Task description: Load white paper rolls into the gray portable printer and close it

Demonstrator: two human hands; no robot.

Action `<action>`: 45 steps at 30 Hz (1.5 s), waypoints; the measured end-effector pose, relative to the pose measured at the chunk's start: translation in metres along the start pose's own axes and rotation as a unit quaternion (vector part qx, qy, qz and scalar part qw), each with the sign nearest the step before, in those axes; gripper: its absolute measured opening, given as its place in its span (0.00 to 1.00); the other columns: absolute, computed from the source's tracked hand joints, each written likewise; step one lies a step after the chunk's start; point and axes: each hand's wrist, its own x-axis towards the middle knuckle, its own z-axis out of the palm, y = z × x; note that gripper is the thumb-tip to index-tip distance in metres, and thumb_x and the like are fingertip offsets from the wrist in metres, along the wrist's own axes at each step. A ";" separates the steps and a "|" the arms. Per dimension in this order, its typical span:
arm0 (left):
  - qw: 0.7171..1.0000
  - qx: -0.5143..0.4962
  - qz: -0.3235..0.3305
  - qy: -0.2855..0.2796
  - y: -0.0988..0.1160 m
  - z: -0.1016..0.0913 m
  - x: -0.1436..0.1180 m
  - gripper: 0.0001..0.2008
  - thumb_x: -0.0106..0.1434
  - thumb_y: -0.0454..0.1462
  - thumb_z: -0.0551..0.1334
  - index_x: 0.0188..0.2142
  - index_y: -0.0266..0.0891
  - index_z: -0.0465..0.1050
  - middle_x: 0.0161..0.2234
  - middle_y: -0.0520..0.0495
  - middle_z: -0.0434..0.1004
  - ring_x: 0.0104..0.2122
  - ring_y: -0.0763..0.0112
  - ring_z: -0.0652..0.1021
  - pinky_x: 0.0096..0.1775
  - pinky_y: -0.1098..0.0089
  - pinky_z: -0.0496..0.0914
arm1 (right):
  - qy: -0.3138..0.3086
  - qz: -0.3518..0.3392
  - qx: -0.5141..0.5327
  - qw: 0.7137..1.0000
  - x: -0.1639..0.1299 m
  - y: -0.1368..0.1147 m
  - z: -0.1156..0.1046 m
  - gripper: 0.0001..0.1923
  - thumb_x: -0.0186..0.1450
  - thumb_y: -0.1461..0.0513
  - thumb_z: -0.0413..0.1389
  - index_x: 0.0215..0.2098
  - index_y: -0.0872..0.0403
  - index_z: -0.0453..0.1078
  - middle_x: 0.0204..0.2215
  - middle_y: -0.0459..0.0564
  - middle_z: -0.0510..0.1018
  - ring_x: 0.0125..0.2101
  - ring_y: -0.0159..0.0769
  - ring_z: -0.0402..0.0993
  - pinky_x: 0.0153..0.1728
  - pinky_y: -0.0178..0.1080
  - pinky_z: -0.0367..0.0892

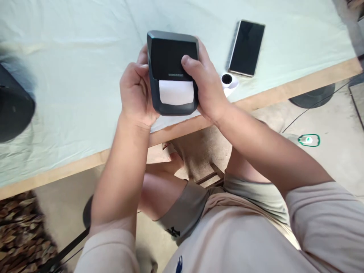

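Observation:
Between both hands, above the table's near edge, I hold a dark label printer (174, 57) with a glossy black lid. A strip of white label paper (176, 93) shows across its lower part. My left hand (136, 91) is wrapped round the printer's left side, its fingers partly hidden behind the body. My right hand (209, 81) grips the right side, with the thumb lying on the black lid. Just beyond my right hand, a white label roll (229, 81) with a dark round core rests on the table, partly covered by the hand.
A smartphone (247, 47) lies screen up on the pale tablecloth (85, 57), right of the printer. The wooden table edge (176, 131) runs slantwise in front of me. A dark rounded object (14, 102) stands at far left. A bottle with a green handle (308, 140) is on the floor.

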 end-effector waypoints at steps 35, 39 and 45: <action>0.991 -0.075 -0.061 0.091 -0.033 0.002 -0.062 0.13 0.66 0.44 0.54 0.48 0.46 0.65 0.43 0.47 0.71 0.46 0.61 0.74 0.46 0.64 0.71 | -0.175 -0.067 -0.487 0.853 0.005 -0.043 -0.025 0.07 0.63 0.58 0.49 0.37 0.48 0.67 0.32 0.42 0.74 0.29 0.29 0.68 0.27 0.35 0.52; 0.994 -0.046 -0.045 0.092 -0.035 0.003 -0.064 0.15 0.65 0.44 0.57 0.51 0.47 0.63 0.48 0.49 0.69 0.51 0.61 0.72 0.51 0.64 0.69 | -0.181 -0.028 -0.587 0.788 -0.003 -0.049 -0.020 0.14 0.66 0.55 0.44 0.45 0.40 0.67 0.37 0.43 0.76 0.31 0.35 0.69 0.26 0.36 0.43; 0.995 -0.047 -0.039 0.082 -0.035 0.003 -0.066 0.15 0.66 0.45 0.57 0.50 0.46 0.63 0.47 0.49 0.68 0.51 0.62 0.73 0.54 0.64 0.67 | -0.240 -0.023 -0.628 0.740 -0.007 -0.059 -0.014 0.16 0.67 0.55 0.41 0.49 0.40 0.64 0.45 0.43 0.74 0.33 0.37 0.72 0.25 0.36 0.45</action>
